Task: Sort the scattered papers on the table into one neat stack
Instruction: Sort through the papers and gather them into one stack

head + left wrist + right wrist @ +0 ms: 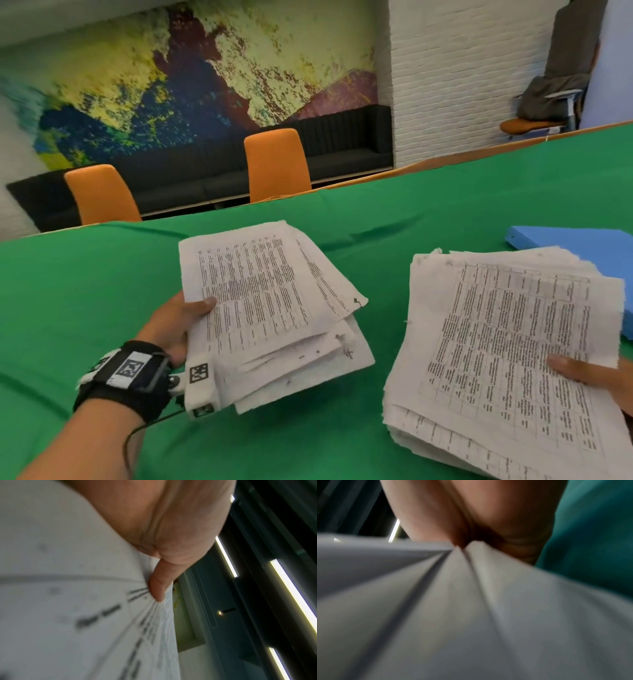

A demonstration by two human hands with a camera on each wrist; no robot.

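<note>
White printed sheets fill both of a person's hands above a green-clothed table: a smaller, ragged bundle of white printed papers on the left and a thicker sheaf of white table-printed pages on the right, well apart with bare cloth between them. The left hand pinches its bundle at the left edge, thumb on top and fingers hidden beneath; the left wrist view shows the thumb pressed onto the sheets. The right hand clamps the sheaf at its right edge, thumb on top; the right wrist view shows only blurred paper against the palm. Each pile's long axis runs away from the person, the sheaf's leaning slightly right, so the two lie roughly parallel. Merging them appears to call for a sideways move, the lighter left bundle seemingly the easier to carry across. Behind the sheaf lies a flat blue plastic folder; two orange chairs stand beyond the table.
</note>
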